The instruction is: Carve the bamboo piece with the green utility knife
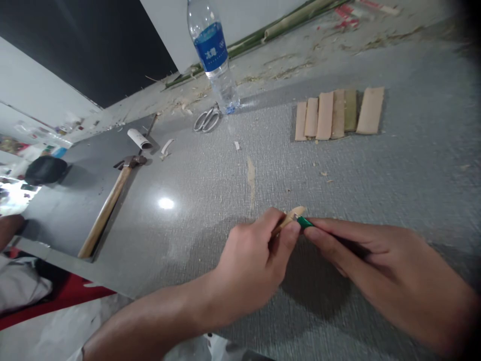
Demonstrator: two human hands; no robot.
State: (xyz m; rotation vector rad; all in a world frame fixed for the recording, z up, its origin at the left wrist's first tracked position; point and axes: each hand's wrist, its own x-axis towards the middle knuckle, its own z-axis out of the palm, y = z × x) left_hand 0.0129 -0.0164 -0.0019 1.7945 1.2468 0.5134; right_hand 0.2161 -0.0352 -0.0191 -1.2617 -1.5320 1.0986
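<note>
My left hand (259,250) is closed around a small pale strip of bamboo (299,210), whose rounded end sticks out past the thumb and forefinger. My right hand (383,260) pinches a slim green-handled carving tool (305,222). The tool's small metal tip meets the bamboo beside my left thumb; most of its handle is hidden by the fingers. Both hands are just above the grey textured tabletop (195,200). Beyond them lies a row of several flat bamboo pieces (325,115), side by side, some tan and one greenish.
A claw hammer (108,205) lies at the left, near a white tube (139,139). Scissors (206,119) rest by an upright water bottle (216,65). Bamboo poles (293,22) and shavings line the back. Another person's arm (10,230) shows at the left edge.
</note>
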